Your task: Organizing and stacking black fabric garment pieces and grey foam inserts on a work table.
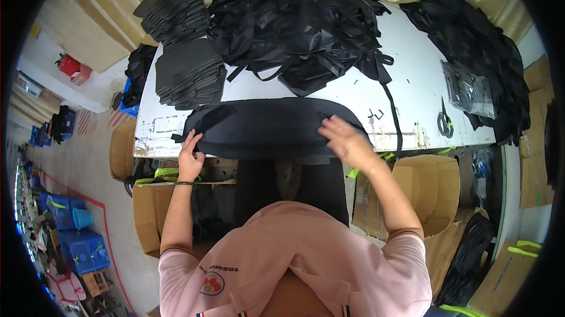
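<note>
A long black fabric piece point(265, 125) with rounded ends lies flat along the near edge of the white table, a short strap end poking out at its left. At its left end, my left hand point(190, 157) rests by the near corner, fingers stretched and apart, fingertips on the fabric. My right hand point(347, 143) is over the right end with its fingers spread, and it grips nothing. Whether its fingertips press on the cloth or hover just above it, I cannot tell.
Behind the piece are stacks of dark flat panels point(188, 72) and a big heap of black fabric parts point(294, 22) with straps. Scissors point(445, 123), a clear plastic bag point(469, 90) and another black pile point(477, 46) lie at the right. Cardboard boxes point(426, 190) stand below the table edge.
</note>
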Demonstrator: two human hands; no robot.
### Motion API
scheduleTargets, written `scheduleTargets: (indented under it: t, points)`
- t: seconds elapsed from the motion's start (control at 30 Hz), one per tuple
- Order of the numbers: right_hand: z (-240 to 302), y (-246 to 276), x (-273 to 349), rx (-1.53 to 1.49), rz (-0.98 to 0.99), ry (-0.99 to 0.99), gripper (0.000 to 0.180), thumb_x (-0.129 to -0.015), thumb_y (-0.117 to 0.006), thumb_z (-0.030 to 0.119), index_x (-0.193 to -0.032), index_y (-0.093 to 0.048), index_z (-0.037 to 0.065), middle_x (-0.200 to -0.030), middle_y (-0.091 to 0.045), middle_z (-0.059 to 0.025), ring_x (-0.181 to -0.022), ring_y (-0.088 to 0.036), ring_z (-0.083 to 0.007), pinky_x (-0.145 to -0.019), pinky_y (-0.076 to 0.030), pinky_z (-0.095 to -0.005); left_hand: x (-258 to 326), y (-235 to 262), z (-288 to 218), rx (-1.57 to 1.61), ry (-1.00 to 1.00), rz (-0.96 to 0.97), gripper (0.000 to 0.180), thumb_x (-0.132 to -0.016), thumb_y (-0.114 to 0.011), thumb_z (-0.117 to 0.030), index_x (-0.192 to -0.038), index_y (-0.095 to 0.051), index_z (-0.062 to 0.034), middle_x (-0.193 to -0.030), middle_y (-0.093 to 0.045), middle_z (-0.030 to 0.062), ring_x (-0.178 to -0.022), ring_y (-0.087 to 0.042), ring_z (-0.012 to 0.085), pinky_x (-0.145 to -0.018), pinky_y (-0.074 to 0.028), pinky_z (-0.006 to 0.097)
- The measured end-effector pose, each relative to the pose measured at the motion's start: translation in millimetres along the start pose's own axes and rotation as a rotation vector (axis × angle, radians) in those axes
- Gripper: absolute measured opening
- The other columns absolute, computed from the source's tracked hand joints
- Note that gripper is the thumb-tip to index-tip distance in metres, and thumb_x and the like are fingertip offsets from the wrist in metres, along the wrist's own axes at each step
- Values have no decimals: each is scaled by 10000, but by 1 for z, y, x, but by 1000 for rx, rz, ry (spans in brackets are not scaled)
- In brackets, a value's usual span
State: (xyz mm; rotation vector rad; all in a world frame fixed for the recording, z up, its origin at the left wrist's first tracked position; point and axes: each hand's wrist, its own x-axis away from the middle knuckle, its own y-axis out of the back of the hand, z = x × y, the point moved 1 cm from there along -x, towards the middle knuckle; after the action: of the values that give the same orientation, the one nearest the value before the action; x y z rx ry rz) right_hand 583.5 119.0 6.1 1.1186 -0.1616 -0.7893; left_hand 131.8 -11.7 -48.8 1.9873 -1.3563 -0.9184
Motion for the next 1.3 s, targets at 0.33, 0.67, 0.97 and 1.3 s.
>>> scheduleTargets:
  t: [0.33, 0.67, 0.97, 1.3]
  points:
    - [70, -44, -126, -611, 12, 13, 350, -914, -593, 141, -1242, -564, 22, -1289, -565, -168, -1223, -527, -287, -1012, -409, -349, -32, 9, -151, 9, -624, 263, 410, -760, -703, -132, -1158, -626, -70, -1344, -516, 161, -1213, -509, 359, -972, -414, 423]
    - [84, -73, -143, -1095, 211, -312, 209, -940, -560, 130, -817, -655, -10, -759, -679, -52, -760, -607, -88, -737, -461, -241, -160, 67, -68, -409, -387, -189, 469, -765, -725, -382, -1107, -648, -70, -1191, -578, 187, -1123, -503, 372, -974, -373, 478]
    - [83, -91, -133, -1028, 170, -211, 147, -942, -566, 120, -1001, -602, -10, -728, -654, -51, -651, -599, -95, -627, -457, -229, -219, 81, 15, -563, 21, 375, 434, -821, -665, -378, -1178, -603, -140, -1373, -494, 122, -1380, -324, 332, -1105, -243, 568]
    - [96, -101, -127, -1091, 185, -281, 131, -942, -587, 143, -938, -582, 12, -724, -662, -33, -666, -576, -59, -631, -423, -210, -190, 70, -16, -404, -92, 136, 537, -719, -741, -83, -1214, -533, -92, -1095, -630, 155, -1052, -560, 324, -912, -448, 398]
